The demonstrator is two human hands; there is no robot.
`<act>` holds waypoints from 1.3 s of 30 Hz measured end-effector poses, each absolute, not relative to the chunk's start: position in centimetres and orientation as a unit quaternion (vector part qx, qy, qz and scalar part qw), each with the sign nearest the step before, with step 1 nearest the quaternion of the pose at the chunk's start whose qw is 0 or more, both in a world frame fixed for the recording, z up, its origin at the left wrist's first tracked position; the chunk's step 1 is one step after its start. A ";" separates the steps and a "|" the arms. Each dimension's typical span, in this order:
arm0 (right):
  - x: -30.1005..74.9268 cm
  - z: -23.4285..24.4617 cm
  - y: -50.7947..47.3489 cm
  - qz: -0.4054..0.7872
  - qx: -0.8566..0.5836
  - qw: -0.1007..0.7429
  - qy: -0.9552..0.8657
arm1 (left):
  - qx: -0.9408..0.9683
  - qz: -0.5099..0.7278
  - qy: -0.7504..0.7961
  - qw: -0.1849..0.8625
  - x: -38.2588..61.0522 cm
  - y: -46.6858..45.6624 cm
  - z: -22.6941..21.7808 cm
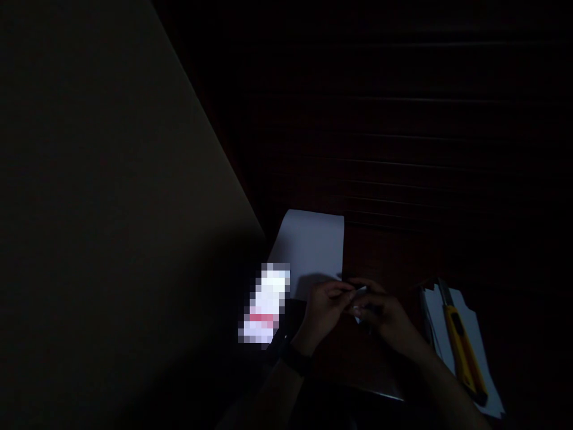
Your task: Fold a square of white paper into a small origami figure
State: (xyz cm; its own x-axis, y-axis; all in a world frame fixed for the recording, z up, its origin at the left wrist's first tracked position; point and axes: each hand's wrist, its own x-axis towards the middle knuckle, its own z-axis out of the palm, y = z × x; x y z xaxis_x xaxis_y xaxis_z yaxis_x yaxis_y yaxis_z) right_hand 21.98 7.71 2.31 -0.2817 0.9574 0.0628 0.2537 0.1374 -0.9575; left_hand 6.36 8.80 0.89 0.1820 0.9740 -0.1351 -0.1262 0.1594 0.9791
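The scene is very dark. My left hand and my right hand meet low in the frame, fingertips pinched together on a small white piece of paper. Both hands are closed on it. A dark band circles my left wrist. Right behind the hands a white sheet of paper lies on the dark table.
A yellow utility knife lies on a stack of white paper at the right. A bright blurred rectangle glows left of my hands. A large pale wall or board fills the left side. Dark slats run across the back.
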 end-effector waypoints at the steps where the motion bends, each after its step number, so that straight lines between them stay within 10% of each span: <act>1: 22.0 2.3 7.7 0.462 -0.465 0.378 -0.654 | 0.474 0.452 0.458 0.602 6.4 8.8 0.9; 39: 23.1 2.4 8.0 0.422 -0.507 0.404 -0.633 | 0.379 0.415 0.424 0.710 5.7 8.7 2.1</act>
State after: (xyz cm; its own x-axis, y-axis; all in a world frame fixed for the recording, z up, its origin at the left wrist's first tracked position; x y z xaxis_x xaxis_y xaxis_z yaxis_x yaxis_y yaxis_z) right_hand 23.08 7.97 2.40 -0.1591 0.9838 0.0829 0.3016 0.1284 -0.9448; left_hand 5.67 8.69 2.05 0.2958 0.9110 -0.2873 -0.2693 0.3681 0.8900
